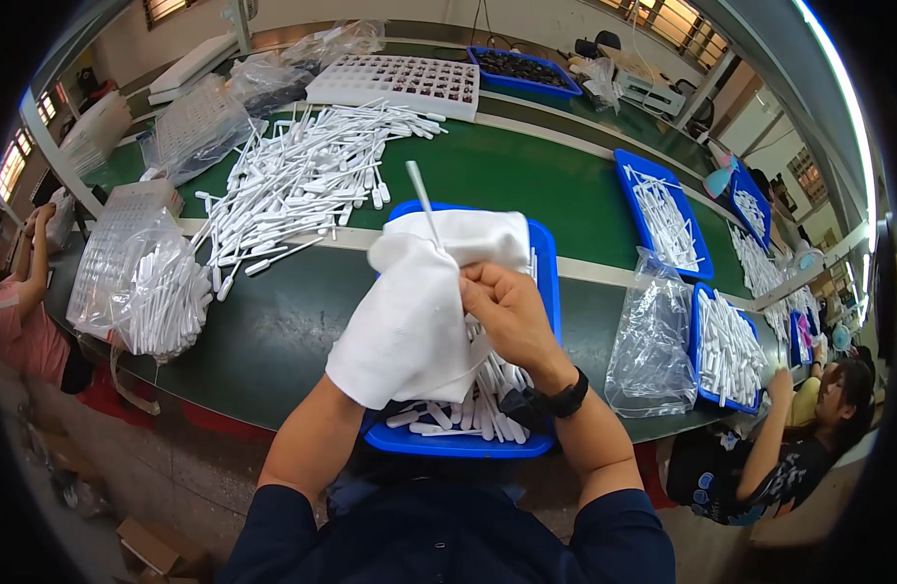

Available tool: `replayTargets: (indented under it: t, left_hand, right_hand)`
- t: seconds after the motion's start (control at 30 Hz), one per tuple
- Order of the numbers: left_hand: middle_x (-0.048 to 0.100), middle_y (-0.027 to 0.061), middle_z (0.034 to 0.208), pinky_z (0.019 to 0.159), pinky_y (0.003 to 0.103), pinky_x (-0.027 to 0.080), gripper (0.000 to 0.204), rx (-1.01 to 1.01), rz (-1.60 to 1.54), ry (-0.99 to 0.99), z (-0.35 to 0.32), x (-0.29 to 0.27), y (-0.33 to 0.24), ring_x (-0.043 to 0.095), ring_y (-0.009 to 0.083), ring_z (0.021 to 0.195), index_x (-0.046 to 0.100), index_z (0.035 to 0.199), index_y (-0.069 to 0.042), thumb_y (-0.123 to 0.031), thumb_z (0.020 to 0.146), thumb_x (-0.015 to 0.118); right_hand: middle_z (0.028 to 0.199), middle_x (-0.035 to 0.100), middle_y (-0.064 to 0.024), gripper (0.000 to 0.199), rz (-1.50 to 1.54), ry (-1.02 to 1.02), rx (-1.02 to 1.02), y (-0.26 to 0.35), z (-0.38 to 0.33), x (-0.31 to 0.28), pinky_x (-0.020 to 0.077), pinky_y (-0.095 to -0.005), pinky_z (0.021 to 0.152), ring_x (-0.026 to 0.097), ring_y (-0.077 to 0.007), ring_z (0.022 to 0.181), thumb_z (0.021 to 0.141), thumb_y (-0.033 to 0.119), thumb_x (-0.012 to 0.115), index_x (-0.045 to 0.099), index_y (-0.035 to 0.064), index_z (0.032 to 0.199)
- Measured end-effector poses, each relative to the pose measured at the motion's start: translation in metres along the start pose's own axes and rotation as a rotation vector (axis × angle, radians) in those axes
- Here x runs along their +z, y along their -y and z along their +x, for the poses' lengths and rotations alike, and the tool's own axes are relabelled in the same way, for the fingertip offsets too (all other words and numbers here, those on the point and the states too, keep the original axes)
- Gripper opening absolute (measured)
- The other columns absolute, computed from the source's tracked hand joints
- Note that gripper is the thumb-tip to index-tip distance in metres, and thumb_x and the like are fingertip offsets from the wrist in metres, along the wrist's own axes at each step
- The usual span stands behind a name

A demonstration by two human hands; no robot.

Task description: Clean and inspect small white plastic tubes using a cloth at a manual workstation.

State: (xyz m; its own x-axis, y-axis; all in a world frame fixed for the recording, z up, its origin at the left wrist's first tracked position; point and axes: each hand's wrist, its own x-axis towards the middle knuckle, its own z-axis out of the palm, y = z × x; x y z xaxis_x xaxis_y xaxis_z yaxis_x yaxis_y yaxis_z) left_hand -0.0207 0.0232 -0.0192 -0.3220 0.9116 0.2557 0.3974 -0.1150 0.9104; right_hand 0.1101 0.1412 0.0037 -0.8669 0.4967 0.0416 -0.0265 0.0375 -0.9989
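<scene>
A white cloth (pixel 409 321) drapes over my left hand and hides its fingers; the cloth is bunched round a slim white plastic stick (pixel 424 202) with a thicker end pointing up. My right hand (pixel 505 310) is closed in a pinch at the lower end of that stick, against the cloth. It wears a dark band at the wrist. Below both hands sits a blue tray (pixel 458 448) with many similar white sticks (pixel 487 404) lying in it. Another folded part of white cloth (pixel 497 234) rests over the tray's far side.
Loose white sticks (pixel 302 175) are heaped on the green belt (pixel 507 175). A plastic bag of sticks (pixel 161 292) lies at left. Blue trays (pixel 701 263) and a clear bag (pixel 651 350) are at right. Behind stands a white foam tray (pixel 395 83). Other people sit at both sides.
</scene>
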Motion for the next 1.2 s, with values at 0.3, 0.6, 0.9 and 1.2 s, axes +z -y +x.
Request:
replayTargets:
  t: [0.3, 0.6, 0.9, 1.2]
  left_hand:
    - [0.062, 0.0175, 0.087, 0.078, 0.044, 0.048, 0.021, 0.376, 0.629, -0.351, 0.006, -0.012, -0.018, 0.058, 0.037, 0.087, 0.062, 0.087, -0.003, -0.01, 0.068, 0.071]
    - [0.061, 0.0143, 0.117, 0.093, 0.039, 0.05, 0.04, -0.001, 0.403, -0.146, 0.0, -0.013, -0.002, 0.059, 0.028, 0.112, 0.056, 0.124, 0.001, -0.01, 0.087, 0.068]
    - [0.054, 0.0185, 0.136, 0.091, 0.038, 0.052, 0.05, 0.09, 0.476, -0.534, -0.005, -0.019, 0.032, 0.059, 0.0256, 0.118, 0.049, 0.133, 0.0, -0.014, 0.089, 0.07]
    - [0.062, 0.0196, 0.111, 0.074, 0.039, 0.052, 0.032, -0.358, -0.37, -0.245, 0.023, 0.01, 0.001, 0.063, 0.0247, 0.098, 0.061, 0.107, -0.003, -0.009, 0.077, 0.069]
  right_hand:
    - [0.081, 0.07, -0.0006, 0.024, -0.119, 0.037, 0.004, -0.005, -0.008, 0.006, 0.0477, -0.0224, 0.066, 0.06, -0.0047, 0.073, 0.103, 0.016, 0.058, 0.066, -0.0058, 0.109]
    - [0.079, 0.072, -0.0115, 0.019, -0.455, 0.05, -0.074, 0.002, -0.012, 0.005, 0.0509, -0.0275, 0.066, 0.066, -0.0128, 0.07, 0.097, 0.012, 0.063, 0.066, -0.0053, 0.104]
    - [0.077, 0.07, -0.0116, 0.016, -0.517, 0.17, -0.075, 0.008, -0.014, 0.01, 0.0508, -0.0298, 0.062, 0.063, -0.0143, 0.066, 0.095, 0.012, 0.065, 0.067, -0.0036, 0.097]
    - [0.077, 0.068, -0.017, 0.018, -0.677, -0.163, -0.34, -0.014, -0.01, 0.01, 0.0522, -0.0344, 0.063, 0.066, -0.0253, 0.064, 0.093, 0.015, 0.067, 0.066, -0.0027, 0.096]
